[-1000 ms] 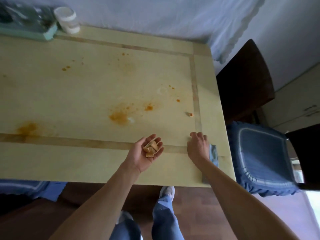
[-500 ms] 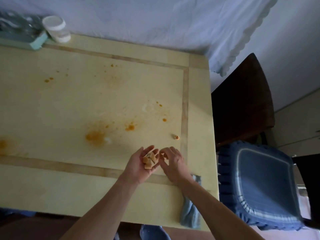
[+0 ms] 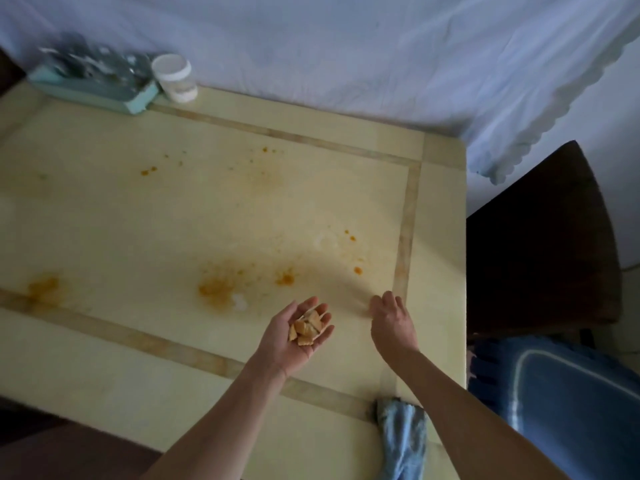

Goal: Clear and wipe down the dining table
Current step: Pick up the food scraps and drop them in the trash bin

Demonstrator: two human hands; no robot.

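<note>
The pale yellow dining table [image 3: 138, 220] carries orange sauce stains [image 3: 214, 292] and small splatters. My left hand [image 3: 277, 344] is palm-up over the table's near part, cupping several broken cracker pieces [image 3: 306, 329]. My right hand [image 3: 393, 323] is to its right, palm down, with its fingertips touching the tabletop beside the right inlay strip. Whatever lies under those fingertips is hidden. A blue cloth [image 3: 403, 434] hangs over the near table edge, below my right forearm.
A teal tray [image 3: 93, 84] with dishes and a white lidded jar [image 3: 175, 77] stand at the far left corner. A white curtain [image 3: 346, 57] hangs behind the table. A dark wooden chair [image 3: 540, 244] with a blue cushion [image 3: 561, 403] stands at the right.
My right hand left my left palm and moved right and forward, down onto the table where a small crumb lay. The left hand stayed cupped around the crackers.
</note>
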